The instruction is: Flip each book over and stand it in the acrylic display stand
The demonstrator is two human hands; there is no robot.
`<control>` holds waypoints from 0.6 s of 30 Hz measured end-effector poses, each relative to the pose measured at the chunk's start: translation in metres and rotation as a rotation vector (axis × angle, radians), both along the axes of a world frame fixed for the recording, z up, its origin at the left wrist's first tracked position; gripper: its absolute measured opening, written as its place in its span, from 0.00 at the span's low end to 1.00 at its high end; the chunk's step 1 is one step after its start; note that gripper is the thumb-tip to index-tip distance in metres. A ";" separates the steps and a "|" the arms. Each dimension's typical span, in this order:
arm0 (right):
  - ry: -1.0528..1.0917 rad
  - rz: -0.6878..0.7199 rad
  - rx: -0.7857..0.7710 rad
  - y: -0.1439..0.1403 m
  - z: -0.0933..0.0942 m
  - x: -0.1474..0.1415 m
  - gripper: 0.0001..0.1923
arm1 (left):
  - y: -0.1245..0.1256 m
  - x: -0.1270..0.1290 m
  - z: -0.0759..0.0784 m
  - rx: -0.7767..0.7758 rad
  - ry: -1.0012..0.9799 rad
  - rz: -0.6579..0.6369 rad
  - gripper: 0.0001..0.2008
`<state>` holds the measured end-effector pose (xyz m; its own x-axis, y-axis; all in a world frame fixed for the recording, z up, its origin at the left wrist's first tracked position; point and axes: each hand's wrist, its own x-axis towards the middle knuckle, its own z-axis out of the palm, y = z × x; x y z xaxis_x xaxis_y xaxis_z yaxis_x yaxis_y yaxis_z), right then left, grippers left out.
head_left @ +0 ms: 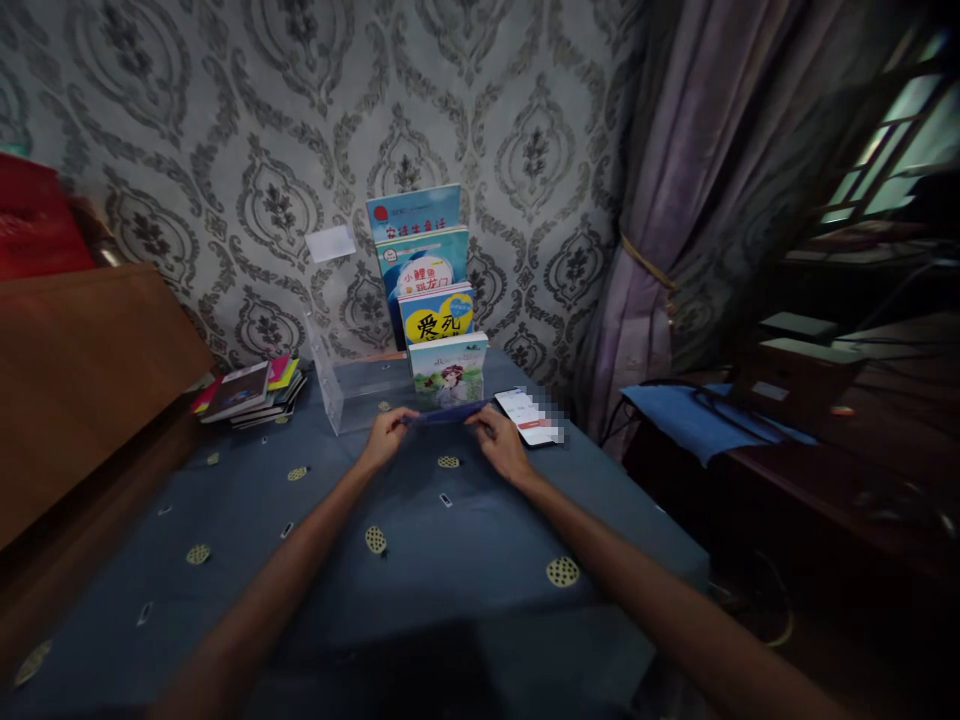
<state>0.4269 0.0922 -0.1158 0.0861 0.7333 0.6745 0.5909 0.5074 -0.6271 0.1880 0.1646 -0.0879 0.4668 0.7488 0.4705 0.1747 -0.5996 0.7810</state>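
Note:
Between my left hand (388, 437) and my right hand (497, 440) is a thin dark blue book-like item (442, 413), tilted so that it shows nearly edge-on. The fingers of each hand pinch one end of it. Just behind it stands a clear plastic stepped rack (330, 400). On the rack's right side several books rise in steps: a green-covered book with a drawn figure (448, 375) in front, a yellow-and-blue book (437, 318), a blue book with a white oval (426, 262), and a light blue book (415, 205) at the back. The rack's left side holds no books.
A loose stack of books and booklets (253, 392) lies left of the rack. A lit phone (529, 418) rests right of my right hand. The blue patterned tablecloth (420, 560) covers the table; a brown box-like piece (90, 370) borders its left, a tied curtain (660, 230) its right.

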 end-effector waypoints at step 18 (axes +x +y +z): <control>-0.350 0.250 -0.194 0.000 -0.017 0.033 0.12 | -0.037 -0.023 -0.031 0.195 0.484 -0.042 0.14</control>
<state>0.4596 0.0926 -0.1324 -0.3177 0.8179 0.4798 0.6582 0.5544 -0.5093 0.1651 0.1272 -0.1187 0.6934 0.6444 0.3224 0.4603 -0.7404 0.4899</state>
